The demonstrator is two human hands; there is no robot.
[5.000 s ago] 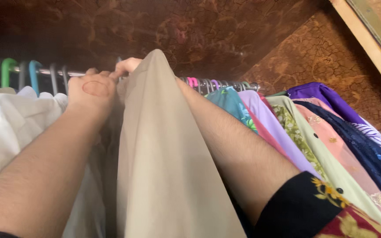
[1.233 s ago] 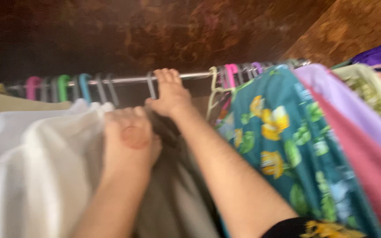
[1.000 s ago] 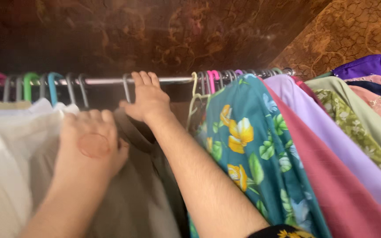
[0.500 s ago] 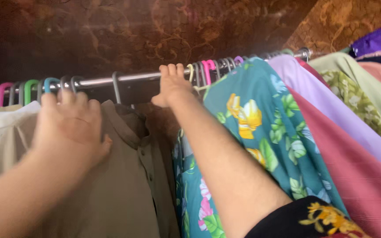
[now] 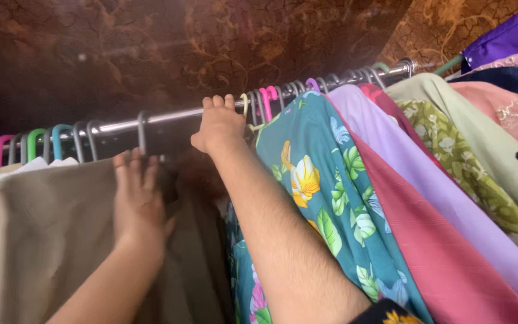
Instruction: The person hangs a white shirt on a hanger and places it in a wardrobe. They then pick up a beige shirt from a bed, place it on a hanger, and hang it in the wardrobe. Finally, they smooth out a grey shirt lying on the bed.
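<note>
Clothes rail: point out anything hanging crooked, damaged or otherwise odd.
Nothing stands out. The garments hang in order on the metal rail; the right hand grips the rail beside the teal floral garment, and the left hand presses the olive shirt.

horizontal silver metal clothes rail [image 5: 169, 116], hung with coloured plastic hanger hooks [image 5: 43, 139] left of the rail's middle, grey and pink hooks [image 5: 266, 101] right of it.

The right hand [image 5: 218, 125] hides its fingers' grip on the rail [image 5: 169, 116]; the bottom edge crops the garments.
</note>
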